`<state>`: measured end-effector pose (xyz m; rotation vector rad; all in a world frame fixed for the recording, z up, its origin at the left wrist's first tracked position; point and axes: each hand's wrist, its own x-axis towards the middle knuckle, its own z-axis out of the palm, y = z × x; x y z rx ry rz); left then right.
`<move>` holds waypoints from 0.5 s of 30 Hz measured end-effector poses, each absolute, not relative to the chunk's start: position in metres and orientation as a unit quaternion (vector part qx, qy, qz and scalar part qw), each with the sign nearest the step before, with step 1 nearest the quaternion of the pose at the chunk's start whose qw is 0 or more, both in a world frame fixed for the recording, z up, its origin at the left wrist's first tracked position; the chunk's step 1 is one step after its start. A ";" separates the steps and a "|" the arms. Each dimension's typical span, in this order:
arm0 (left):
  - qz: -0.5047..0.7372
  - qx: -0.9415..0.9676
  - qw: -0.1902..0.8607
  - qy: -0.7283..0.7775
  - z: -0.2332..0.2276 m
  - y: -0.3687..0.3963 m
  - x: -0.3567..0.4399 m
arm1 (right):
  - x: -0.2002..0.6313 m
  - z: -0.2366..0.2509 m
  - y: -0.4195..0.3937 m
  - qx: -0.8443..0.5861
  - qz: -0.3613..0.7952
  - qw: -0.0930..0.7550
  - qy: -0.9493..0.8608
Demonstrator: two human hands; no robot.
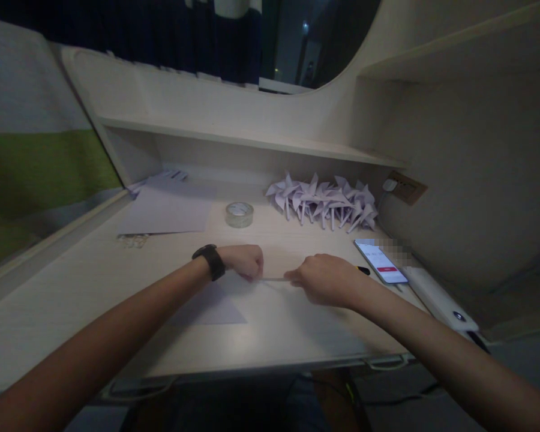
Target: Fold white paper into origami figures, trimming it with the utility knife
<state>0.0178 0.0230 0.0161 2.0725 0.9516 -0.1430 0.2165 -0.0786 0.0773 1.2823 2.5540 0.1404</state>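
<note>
Low over the desk, my left hand (248,262), with a black watch on its wrist, is closed. My right hand (321,279) is also closed, its thumb and fingers pinched together. A thin pale strip (273,279) stretches between the two hands, one end in each; whether it is rolled paper or a stick I cannot tell. Below my left forearm a pale paper sheet (218,309) lies on the desk, partly hidden by the arm. Beyond my hands stands a roll of clear tape (239,216). Several paper pinwheels (324,201) lie bunched at the back right.
A stack of pale paper (168,207) lies at the back left, with small tangled loops (134,241) at its front edge. To the right are a lit phone (382,264), a black-and-yellow item (363,270) and a long white object (441,300). A shelf (252,139) overhangs the back.
</note>
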 end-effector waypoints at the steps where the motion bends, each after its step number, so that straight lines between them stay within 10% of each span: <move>1: -0.055 0.827 0.416 0.375 0.015 0.024 0.018 | 0.217 0.077 -0.079 0.442 0.051 0.139 0.885; 15: -0.029 0.805 0.470 0.361 0.010 0.025 0.014 | 0.219 0.076 -0.080 0.450 0.048 0.139 0.881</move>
